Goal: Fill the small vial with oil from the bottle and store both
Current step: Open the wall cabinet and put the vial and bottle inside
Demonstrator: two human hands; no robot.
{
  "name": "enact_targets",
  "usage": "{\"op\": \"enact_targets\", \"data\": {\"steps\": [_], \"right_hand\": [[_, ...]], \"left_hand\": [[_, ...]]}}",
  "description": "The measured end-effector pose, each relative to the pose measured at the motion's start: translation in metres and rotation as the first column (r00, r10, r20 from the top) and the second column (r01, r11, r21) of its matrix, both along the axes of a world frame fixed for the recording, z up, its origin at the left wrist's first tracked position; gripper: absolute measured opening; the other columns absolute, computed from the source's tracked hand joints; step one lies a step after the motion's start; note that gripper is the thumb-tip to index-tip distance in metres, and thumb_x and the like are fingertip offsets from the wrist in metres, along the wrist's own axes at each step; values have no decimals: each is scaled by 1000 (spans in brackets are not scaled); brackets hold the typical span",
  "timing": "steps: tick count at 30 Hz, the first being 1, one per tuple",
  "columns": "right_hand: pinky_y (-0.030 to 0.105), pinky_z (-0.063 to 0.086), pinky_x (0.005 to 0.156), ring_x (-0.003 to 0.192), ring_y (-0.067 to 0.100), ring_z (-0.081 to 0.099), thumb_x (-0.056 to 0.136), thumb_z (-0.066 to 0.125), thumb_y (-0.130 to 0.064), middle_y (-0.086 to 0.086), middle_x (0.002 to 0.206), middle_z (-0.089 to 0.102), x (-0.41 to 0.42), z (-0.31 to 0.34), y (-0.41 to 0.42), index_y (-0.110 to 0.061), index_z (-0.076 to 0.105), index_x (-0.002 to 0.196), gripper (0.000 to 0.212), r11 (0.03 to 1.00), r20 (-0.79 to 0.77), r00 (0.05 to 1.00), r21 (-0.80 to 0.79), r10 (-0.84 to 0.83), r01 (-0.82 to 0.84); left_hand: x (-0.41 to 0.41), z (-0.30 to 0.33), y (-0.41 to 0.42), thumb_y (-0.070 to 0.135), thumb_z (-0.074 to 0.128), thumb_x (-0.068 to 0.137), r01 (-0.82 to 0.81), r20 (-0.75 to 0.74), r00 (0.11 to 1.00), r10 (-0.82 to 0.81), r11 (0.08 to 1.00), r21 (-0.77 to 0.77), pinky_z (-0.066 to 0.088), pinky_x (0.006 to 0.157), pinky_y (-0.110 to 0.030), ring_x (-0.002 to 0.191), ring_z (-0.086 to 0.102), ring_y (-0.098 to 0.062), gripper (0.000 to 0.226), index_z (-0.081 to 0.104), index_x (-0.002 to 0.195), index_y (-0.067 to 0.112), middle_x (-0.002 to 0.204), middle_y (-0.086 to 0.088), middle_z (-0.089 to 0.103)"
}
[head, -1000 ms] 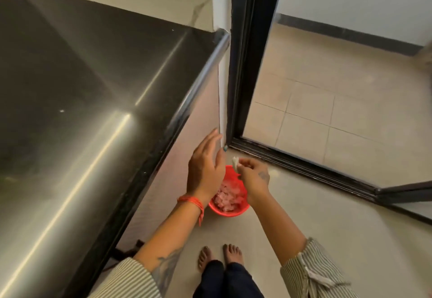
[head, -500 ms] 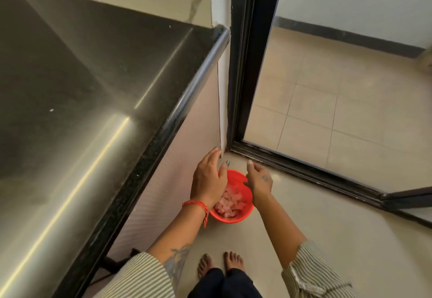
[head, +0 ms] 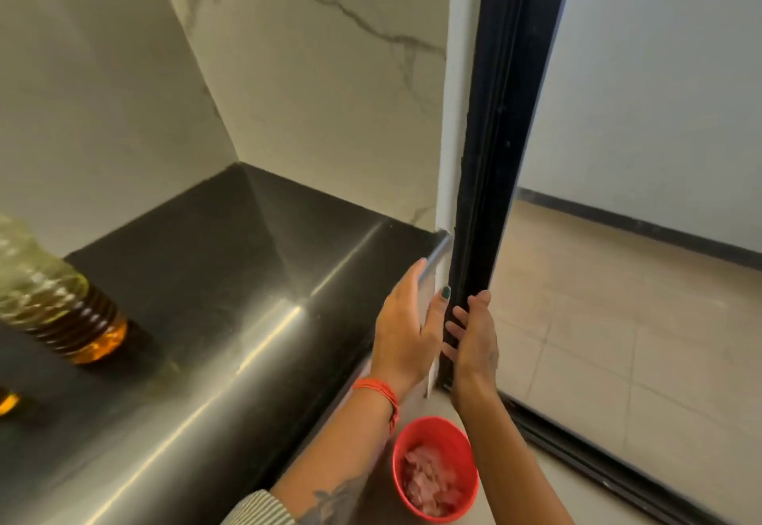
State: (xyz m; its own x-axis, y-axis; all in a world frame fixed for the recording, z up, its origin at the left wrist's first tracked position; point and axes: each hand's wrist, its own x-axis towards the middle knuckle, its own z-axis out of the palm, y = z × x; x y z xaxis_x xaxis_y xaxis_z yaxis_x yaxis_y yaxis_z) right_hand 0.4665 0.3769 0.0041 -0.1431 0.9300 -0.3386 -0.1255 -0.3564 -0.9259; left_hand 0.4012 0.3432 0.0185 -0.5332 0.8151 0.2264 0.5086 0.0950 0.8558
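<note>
At the far left edge a small amber-filled object (head: 7, 403) is cut off by the frame — whether it is the vial cannot be told. Just above it the oil bottle (head: 53, 302) stands on the black countertop (head: 231, 277), a ribbed clear plastic bottle with golden oil glowing in its base; its top runs out of the picture. The counter is dark polished stone with a bright streak of light along its rounded front edge, and it ends in a corner of white marble-veined wall (head: 313, 83).

Further right, both hands are raised in the air near the end of the counter, well apart from the bottle. The left hand (head: 406, 328) is seen from the back, fingers straight and together, thumb out with a green-painted nail, holding nothing; an orange thread bracelet (head: 377, 392) circles its wrist, a tattoo shows on the forearm and a striped sleeve (head: 257, 510) sits at the bottom edge. The right hand (head: 472, 345) faces it just beside, fingers relaxed and loosely spread, also empty — the two palms are close but not touching.

Below them, on the floor beside the counter's base, sits a red bowl (head: 468, 448) holding pale pink pieces. Right of the hands rises a black door frame (head: 486, 153), and beyond it lies a beige tiled floor (head: 639, 318).
</note>
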Motion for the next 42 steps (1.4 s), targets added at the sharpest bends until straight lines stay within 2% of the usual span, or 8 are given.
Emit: {"op": "enact_targets", "data": {"steps": [7,13,17,25,30,37,40,42], "right_hand": [[50,37,106,123,25,46,92,28,-55,8,138,46,-43,97,-16,-18,35,140,61,970,-174,964,173,202,-172],[50,41,102,118,23,50,79,27,-69,7,140,44,-98,162,-41,-22,35,140,78,891,-179,914,352,365,-287],[43,41,100,120,24,47,89,26,-61,8,141,43,-135,204,-65,-21,33,141,66,829,-196,862,435,467,-350],[55,31,109,129,26,43,80,24,-69,3,149,35,-216,291,-138,-27,24,144,77,671,-188,760,628,622,-394],[56,34,106,128,27,43,83,25,-70,1,145,40,-271,343,-192,-32,32,139,68,562,-177,711,748,681,-352],[51,41,102,122,32,48,88,36,-61,10,139,45,-331,413,-245,-18,38,135,64,543,-161,642,704,750,-458],[41,49,89,107,33,56,90,45,-53,18,120,55,-343,434,-250,-14,46,105,42,568,-226,569,616,791,-545],[40,52,84,97,32,59,91,48,-47,17,106,57,-349,443,-251,-15,47,106,36,562,-268,517,591,813,-579]], "left_hand": [[-43,88,-21,39,45,93,-149,-116,978,173,969,197,37,109,-38,133,36,-10,51,32,140,26,146,4,38],[-88,147,-59,41,47,92,-259,-158,933,325,907,332,37,108,-42,133,36,-12,52,31,140,28,147,5,37],[-122,185,-92,42,45,92,-328,-228,869,439,856,400,37,109,-40,134,36,-11,53,30,141,26,147,4,37],[-193,268,-177,40,46,92,-398,-297,716,631,720,569,40,107,-38,131,40,-13,52,33,140,24,145,2,40],[-233,314,-240,39,47,90,-416,-290,627,723,625,661,42,100,-28,123,44,-9,52,36,138,21,142,0,45],[-282,363,-299,36,48,91,-470,-155,602,783,504,724,37,82,-9,113,50,-9,45,43,132,17,136,0,50],[-298,383,-307,44,49,89,-532,16,659,752,450,718,47,93,-30,108,55,-14,47,44,129,19,132,-2,54],[-304,393,-307,45,53,87,-565,147,702,697,419,711,50,93,-44,103,60,-20,45,45,125,21,120,0,58]]}}
